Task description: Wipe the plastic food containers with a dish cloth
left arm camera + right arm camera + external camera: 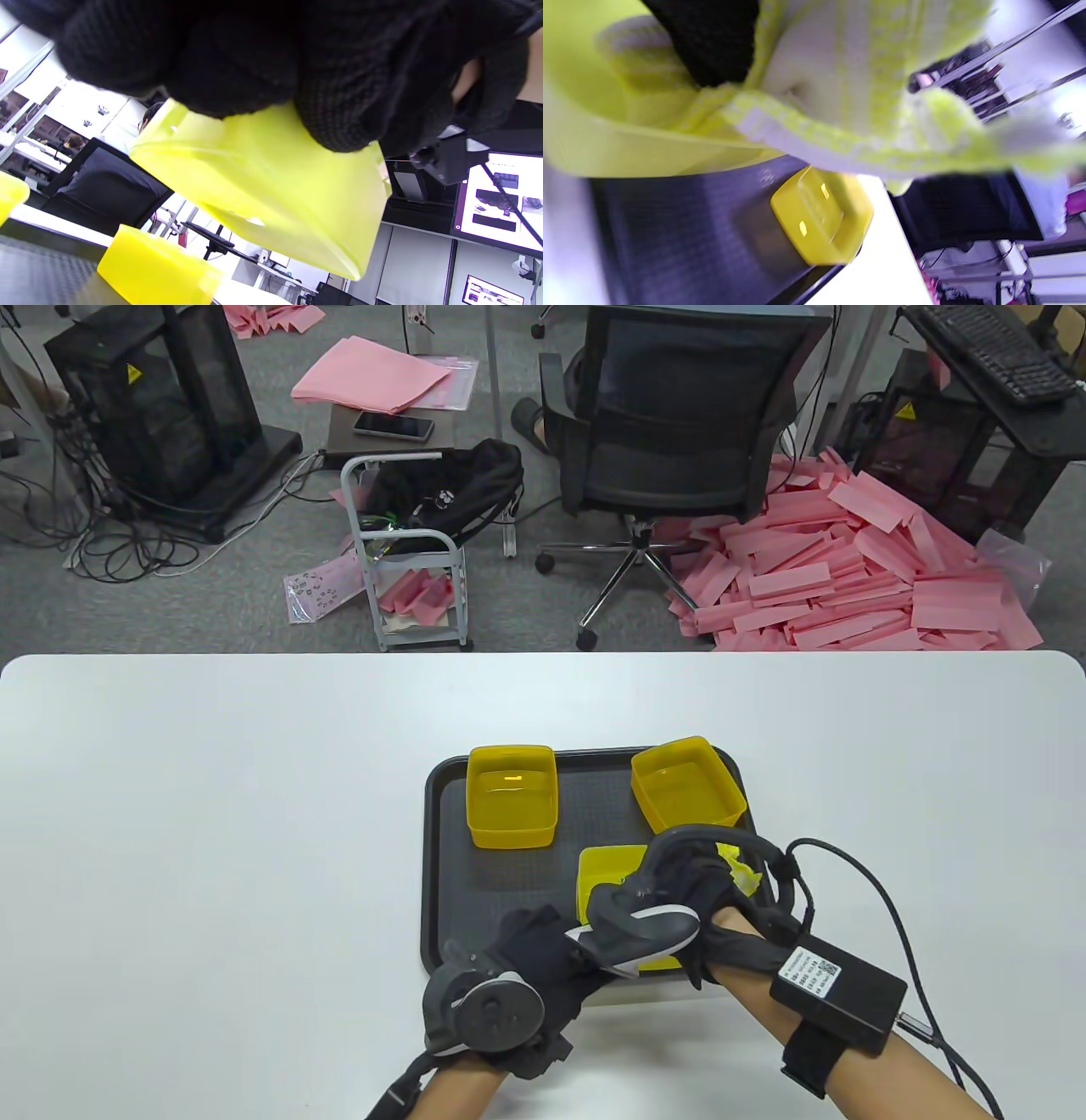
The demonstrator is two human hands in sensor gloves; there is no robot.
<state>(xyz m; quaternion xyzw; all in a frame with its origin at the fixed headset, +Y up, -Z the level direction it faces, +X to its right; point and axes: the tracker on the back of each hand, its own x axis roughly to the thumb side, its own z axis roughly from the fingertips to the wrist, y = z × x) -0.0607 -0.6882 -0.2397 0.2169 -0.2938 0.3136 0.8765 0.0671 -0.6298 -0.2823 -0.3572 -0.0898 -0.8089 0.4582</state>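
A black tray (441, 848) holds two yellow plastic containers, one at the back left (512, 796) and one at the back right (687, 782). My left hand (543, 959) grips a third yellow container (607, 874) above the tray's front; in the left wrist view the container (271, 186) hangs tilted under my gloved fingers (237, 63). My right hand (687, 891) holds a yellow-and-white dish cloth (740, 872) against this container. In the right wrist view the cloth (848, 84) is bunched over the container's rim (606, 127), blurred.
The tray sits on a white table (212, 814). Beyond the far edge stand an office chair (670, 432), a small cart (407, 551) and a pile of pink foam strips (848, 568). A cable (882, 916) runs from my right wrist.
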